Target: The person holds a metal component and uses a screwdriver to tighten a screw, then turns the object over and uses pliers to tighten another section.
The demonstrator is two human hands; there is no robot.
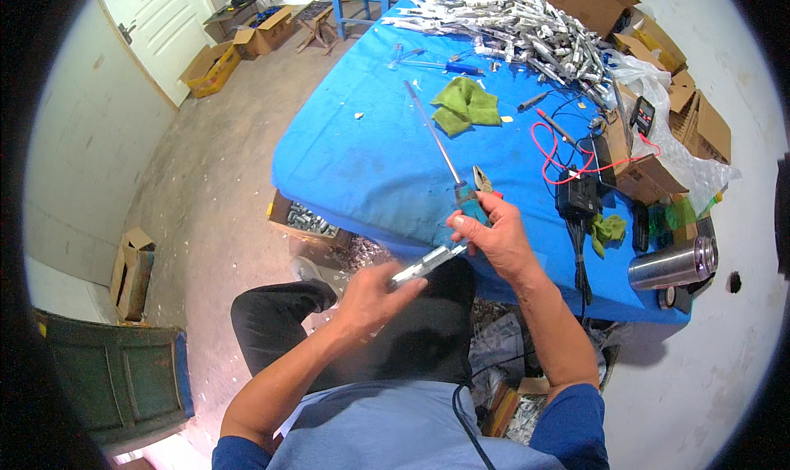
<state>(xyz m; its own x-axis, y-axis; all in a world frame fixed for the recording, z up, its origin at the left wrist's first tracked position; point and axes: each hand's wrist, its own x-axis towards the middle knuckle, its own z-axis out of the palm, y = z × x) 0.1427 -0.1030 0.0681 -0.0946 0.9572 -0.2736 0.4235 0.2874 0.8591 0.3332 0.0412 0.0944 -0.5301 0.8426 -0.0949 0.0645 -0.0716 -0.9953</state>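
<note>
My left hand (368,299) is closed around a slim white-and-silver part (425,266), held over my lap near the table's front edge. Its far tip points up toward my right hand (499,238). The fingers of that hand are closed on the teal handle of a long screwdriver (468,200), whose metal shaft stretches away over the blue cloth. Right beside those fingers are pliers (483,179) with a bit of red handle showing. A crumpled green cloth (466,106) lies beyond the screwdriver.
A large heap of similar white-and-silver parts (527,34) covers the table's far end. On the right are a red cable (545,153), a black adapter (577,192), a meter (643,116) and a steel flask (671,264). A box of metal pieces (309,223) stands beneath the table's left edge.
</note>
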